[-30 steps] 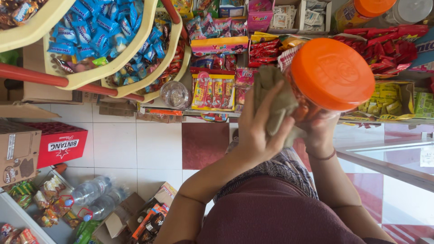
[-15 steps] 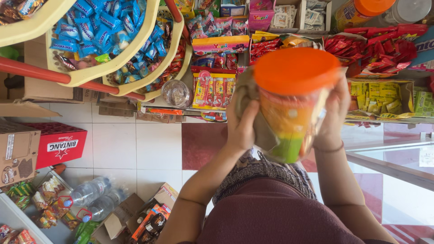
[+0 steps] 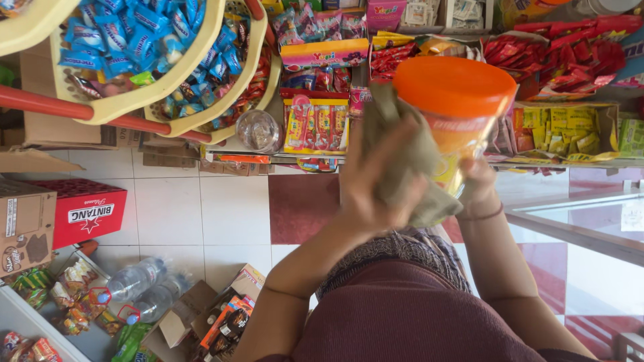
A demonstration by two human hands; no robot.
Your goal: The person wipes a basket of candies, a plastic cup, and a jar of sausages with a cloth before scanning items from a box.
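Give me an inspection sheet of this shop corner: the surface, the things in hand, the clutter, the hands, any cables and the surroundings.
Surface: white tiled floor with dark red tiles.
Things in hand: clear plastic jar with an orange lid, held up; a greyish cloth is pressed against its side.
Clutter: water bottles, open cardboard boxes and snack packets on the floor; a red box beside them.
Hands: left hand presses the cloth to the jar; right hand grips the jar from the other side.
Cables: nothing seen.
Surroundings: yellow baskets of blue sweets, shelves of bright packets, a glass counter.
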